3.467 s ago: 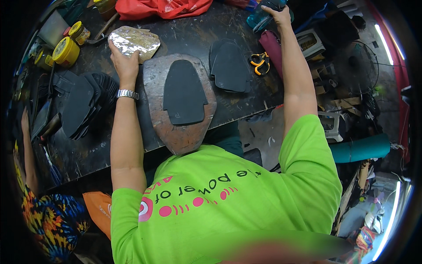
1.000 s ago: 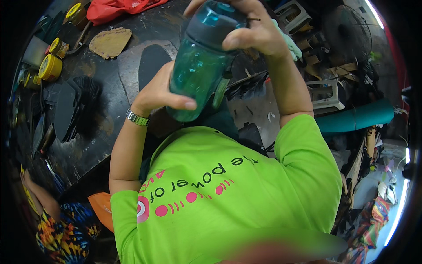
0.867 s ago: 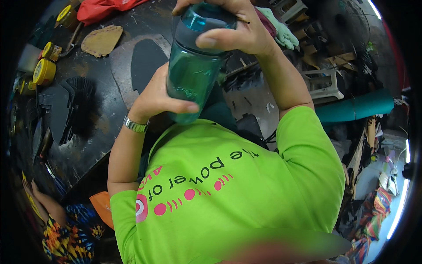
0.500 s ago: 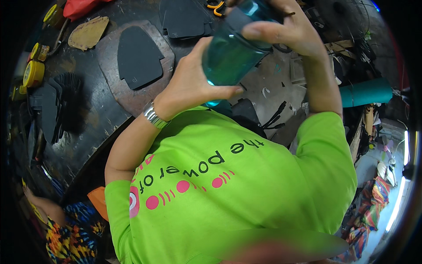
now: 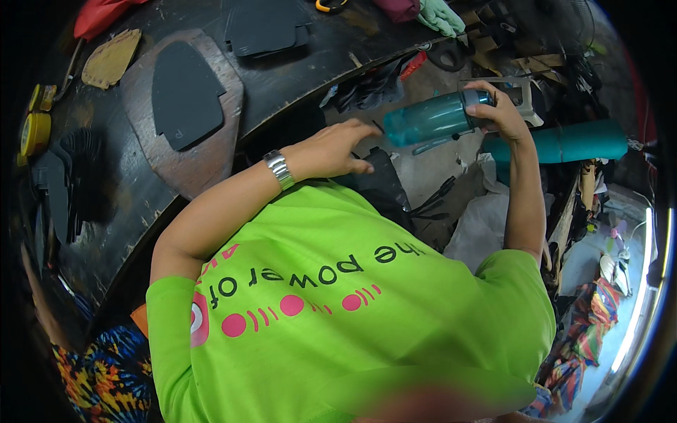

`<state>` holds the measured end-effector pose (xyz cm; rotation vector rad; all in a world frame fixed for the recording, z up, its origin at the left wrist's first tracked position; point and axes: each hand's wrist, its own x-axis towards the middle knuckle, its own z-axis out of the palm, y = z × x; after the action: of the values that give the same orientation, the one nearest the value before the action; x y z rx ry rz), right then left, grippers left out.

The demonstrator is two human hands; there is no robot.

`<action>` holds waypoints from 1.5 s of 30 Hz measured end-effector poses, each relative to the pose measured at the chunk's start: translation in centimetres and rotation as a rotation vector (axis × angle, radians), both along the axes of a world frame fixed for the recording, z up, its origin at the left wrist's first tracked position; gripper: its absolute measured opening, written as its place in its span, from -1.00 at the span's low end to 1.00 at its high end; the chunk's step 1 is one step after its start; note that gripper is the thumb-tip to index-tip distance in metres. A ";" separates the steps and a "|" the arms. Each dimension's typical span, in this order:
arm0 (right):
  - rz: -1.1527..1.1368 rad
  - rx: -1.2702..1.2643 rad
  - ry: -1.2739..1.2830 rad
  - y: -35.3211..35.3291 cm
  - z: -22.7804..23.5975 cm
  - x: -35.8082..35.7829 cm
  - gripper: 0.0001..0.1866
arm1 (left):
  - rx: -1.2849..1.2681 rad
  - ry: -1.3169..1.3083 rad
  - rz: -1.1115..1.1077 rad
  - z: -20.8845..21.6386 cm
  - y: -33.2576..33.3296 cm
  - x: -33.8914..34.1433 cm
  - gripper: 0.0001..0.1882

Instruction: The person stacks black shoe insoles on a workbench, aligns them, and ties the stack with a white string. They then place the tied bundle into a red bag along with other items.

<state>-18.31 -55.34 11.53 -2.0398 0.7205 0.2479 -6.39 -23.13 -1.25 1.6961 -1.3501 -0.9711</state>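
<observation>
A translucent teal water bottle lies nearly level in the air, tilted slightly, out past the table edge at the right. My right hand grips it round its grey cap end. My left hand, with a silver watch at the wrist, is apart from the bottle's base and empty, thumb and fingers spread. Left of it, on the dark table, a flat black cut-out piece rests on a worn brown board. Another stack of black pieces lies farther back.
Yellow tubs, a tan cut-out and fanned black pieces sit at left. Green gloves lie at the far edge. A teal roll and a plastic bag are at right. Another person's patterned clothing shows lower left.
The bottle has moved down and right, away from the upper middle, in my right hand. My left hand has let go of it and opened. The view has shifted slightly.
</observation>
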 end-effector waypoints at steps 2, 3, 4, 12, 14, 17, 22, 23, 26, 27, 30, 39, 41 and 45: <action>-0.205 -0.024 -0.059 -3.4 -2.6 -1.3 -0.44 | 0.080 -0.006 -0.063 -0.5 0.2 0.2 -0.31; -0.320 -0.043 -0.075 -5.0 -4.3 -1.6 -0.45 | 0.088 0.003 -0.073 -0.6 0.3 0.3 -0.34; -0.417 -0.084 -0.145 -6.3 -6.2 -1.8 -0.45 | 0.097 0.012 -0.083 -0.7 0.5 0.3 -0.36; -0.946 0.139 -0.593 -13.4 -19.1 2.9 -0.37 | 0.143 0.072 -0.004 0.0 2.7 0.8 -0.37; -0.962 0.176 -0.602 -13.9 -21.0 4.8 -0.36 | 0.185 0.121 0.039 0.1 3.4 0.9 -0.38; -0.742 -0.231 -0.271 -15.2 -23.3 7.0 -0.18 | 0.213 0.162 0.118 0.3 4.3 1.0 -0.39; -0.148 -0.845 -0.052 -18.8 -26.6 10.3 -0.20 | 0.243 0.216 0.193 0.4 4.7 1.3 -0.41; -0.047 -0.817 -0.045 -19.2 -27.1 11.1 -0.21 | 0.248 0.235 0.204 0.5 4.6 1.4 -0.42; 0.058 -0.736 0.062 -18.6 -28.4 12.5 -0.29 | 0.269 0.221 0.210 0.5 4.6 1.6 -0.41; 0.067 -0.738 0.140 -18.1 -28.6 13.0 -0.32 | 0.290 0.212 0.216 0.5 4.6 1.6 -0.42; 0.106 -0.714 0.302 -16.3 -29.2 13.9 -0.27 | 0.291 0.208 0.236 0.5 4.7 1.7 -0.42; -0.041 -0.557 0.182 -14.3 -31.3 13.4 -0.25 | 0.296 0.241 0.240 0.4 4.8 1.8 -0.41; -0.025 -0.636 0.144 -14.3 -31.3 12.9 -0.28 | 0.283 0.224 0.219 0.5 4.7 1.7 -0.41; -0.048 -0.672 0.197 -14.0 -32.1 12.4 -0.33 | 0.294 0.202 0.219 0.8 5.1 1.6 -0.42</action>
<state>-5.88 -69.31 -20.56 -2.6505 1.0801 0.1950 -4.81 -18.06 -0.48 1.8583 -0.9029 -1.2191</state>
